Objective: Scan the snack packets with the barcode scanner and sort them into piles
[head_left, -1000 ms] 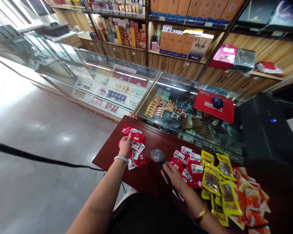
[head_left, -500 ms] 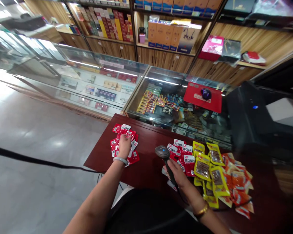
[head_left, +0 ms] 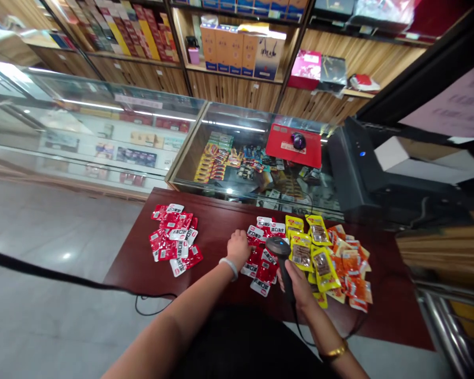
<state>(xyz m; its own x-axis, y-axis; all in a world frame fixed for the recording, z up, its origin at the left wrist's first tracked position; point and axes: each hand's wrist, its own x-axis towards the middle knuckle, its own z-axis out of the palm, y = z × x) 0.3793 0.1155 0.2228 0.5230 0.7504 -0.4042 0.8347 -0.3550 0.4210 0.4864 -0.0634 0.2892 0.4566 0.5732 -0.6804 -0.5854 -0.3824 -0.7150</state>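
Observation:
My left hand (head_left: 239, 248), with a pale bracelet, is at the left edge of the middle pile of red and white snack packets (head_left: 264, 266). Its fingers are curled and its thumb lies on a red packet; the fingertips are partly hidden. My right hand (head_left: 299, 287), wearing a gold bracelet, grips the handle of a black barcode scanner (head_left: 278, 245) with a blue light on its head. The scanner hangs over the right side of that pile. A second pile of the same red packets (head_left: 176, 234) lies on the left of the dark red table (head_left: 215, 221).
Yellow snack packets (head_left: 301, 250) and orange snack packets (head_left: 351, 268) lie to the right. Behind the table stands a glass display counter (head_left: 237, 123) with a red mat (head_left: 278, 145) on top. A dark machine (head_left: 345, 163) is at right. The scanner's cord (head_left: 300, 329) hangs below my right hand.
My left hand has left the left pile of red packets and moved right to the middle pile. The scanner has shifted right relative to the packets. The view has turned to the right.

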